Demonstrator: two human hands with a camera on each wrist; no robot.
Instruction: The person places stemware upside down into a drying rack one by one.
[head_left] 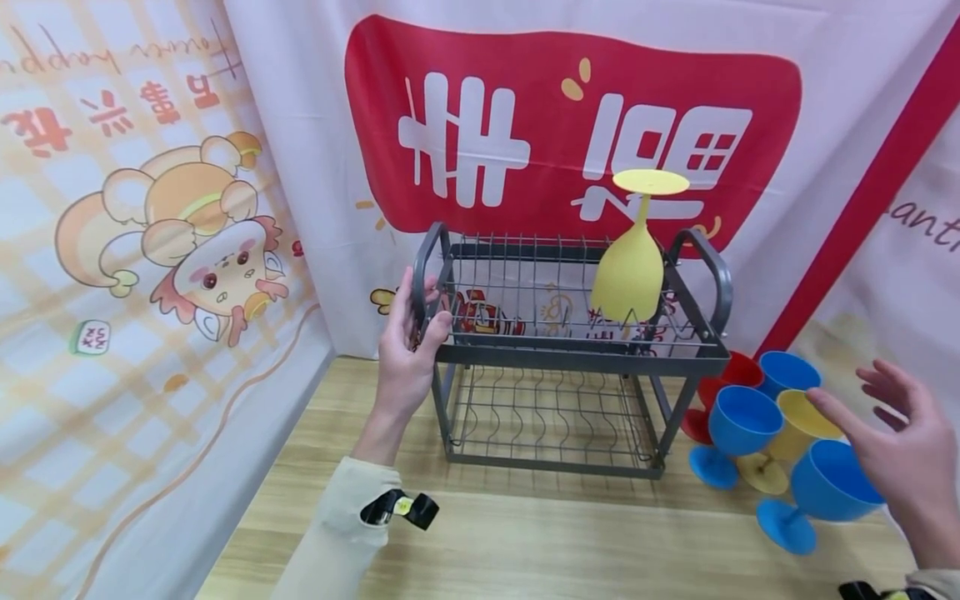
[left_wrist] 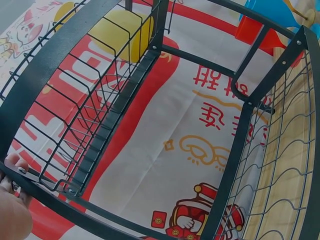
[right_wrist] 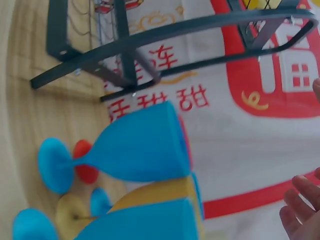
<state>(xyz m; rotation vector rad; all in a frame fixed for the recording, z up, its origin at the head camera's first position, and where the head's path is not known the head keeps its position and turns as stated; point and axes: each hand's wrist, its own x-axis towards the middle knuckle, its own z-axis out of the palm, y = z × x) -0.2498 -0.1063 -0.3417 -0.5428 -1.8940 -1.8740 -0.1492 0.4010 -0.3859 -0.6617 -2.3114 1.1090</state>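
A dark grey two-tier dish rack (head_left: pixel 562 352) stands on the wooden table. At its left end my left hand (head_left: pixel 408 346) grips the frame, thumb in front and fingers behind; part of that hand shows in the left wrist view. Upside down on the upper tier, towards the right, sits a yellow goblet (head_left: pixel 630 271). My right hand (head_left: pixel 903 450) is held over the right side, fingers spread and nothing in them. Beside it stand a near blue goblet (head_left: pixel 832 483), another blue goblet (head_left: pixel 738 421), a yellow goblet (head_left: pixel 798 425) and a red goblet (head_left: pixel 705 392).
The wooden table (head_left: pixel 480 533) runs in front of the rack. A printed white cloth (head_left: pixel 300 167) hangs behind and at both sides, close to the rack's back. One more blue goblet (head_left: pixel 787 371) stands at the rear of the group.
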